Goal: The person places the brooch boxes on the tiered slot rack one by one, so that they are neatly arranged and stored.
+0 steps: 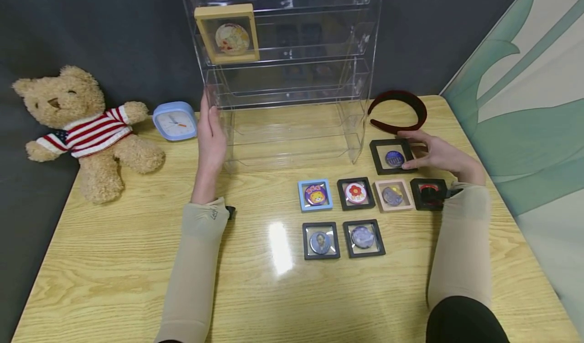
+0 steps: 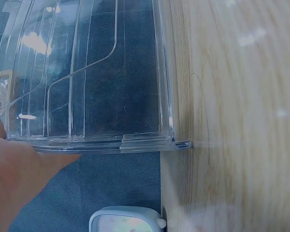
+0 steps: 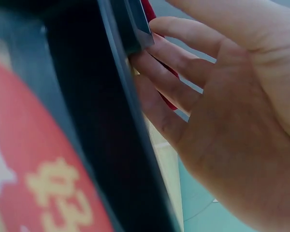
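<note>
My left hand (image 1: 212,138) rests along the left side panel of a clear acrylic display rack (image 1: 292,97), its fingers straight and pointing up. In the left wrist view the hand overlaps the panel edge. My right hand (image 1: 438,153) holds a black square display frame (image 1: 376,156) with a dark blue round badge inside, thumb at its near corner and fingers at its far edge. Close to the right wrist lies another black frame (image 1: 415,195) with a red badge, partly covered by the wrist strap. A yellow frame (image 1: 226,59) with a round badge stands on an upper tier of the rack.
Several badge frames lie in two rows before the rack, including a blue frame (image 1: 316,210) and a pink frame (image 1: 393,208). A dark red headband (image 1: 422,112) lies behind my right hand. To the left are a blue clock (image 1: 175,121) and a teddy bear (image 1: 91,130).
</note>
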`<state>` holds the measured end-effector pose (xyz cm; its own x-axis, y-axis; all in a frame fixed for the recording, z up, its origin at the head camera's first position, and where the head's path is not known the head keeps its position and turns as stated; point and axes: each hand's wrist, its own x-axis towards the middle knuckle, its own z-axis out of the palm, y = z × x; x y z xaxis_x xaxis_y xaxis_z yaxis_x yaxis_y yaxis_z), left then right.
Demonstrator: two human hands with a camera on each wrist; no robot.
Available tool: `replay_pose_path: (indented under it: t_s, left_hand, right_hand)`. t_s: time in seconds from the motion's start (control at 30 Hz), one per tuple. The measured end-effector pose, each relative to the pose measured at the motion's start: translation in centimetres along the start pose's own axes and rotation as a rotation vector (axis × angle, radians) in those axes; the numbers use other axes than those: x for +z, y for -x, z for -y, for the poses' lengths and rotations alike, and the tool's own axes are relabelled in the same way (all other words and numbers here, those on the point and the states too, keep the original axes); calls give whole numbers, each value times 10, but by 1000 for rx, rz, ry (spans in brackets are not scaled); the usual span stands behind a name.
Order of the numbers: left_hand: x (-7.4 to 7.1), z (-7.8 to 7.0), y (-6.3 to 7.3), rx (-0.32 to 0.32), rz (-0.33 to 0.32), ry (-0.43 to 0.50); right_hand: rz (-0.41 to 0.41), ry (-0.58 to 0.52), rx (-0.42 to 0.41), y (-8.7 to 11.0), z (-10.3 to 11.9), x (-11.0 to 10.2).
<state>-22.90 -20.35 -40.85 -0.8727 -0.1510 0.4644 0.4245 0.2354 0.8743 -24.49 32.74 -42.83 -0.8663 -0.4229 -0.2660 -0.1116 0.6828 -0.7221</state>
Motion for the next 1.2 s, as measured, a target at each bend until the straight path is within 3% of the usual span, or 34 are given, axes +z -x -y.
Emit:
replay_pose_path:
  t_s: [0.4,0.73,0.87,1.07,1.2]
  left_hand:
    - [-1,-1,-2,-21,10,-5]
    - [-1,-2,0,-16,11,6]
    - [-1,-2,0,-14,8,-3]
    - [-1,-1,0,-24,1,-23]
    - [-1,0,-1,-32,1,-23]
  right_hand:
    - [45,63,-28,-2,1,2]
    - [-25,-54,-115,-3,2,8]
    - [-41,-61,-150,-4,2,8]
    - [-65,-17,-107,-2,5,7]
    - [-107,0,-148,0,10,5]
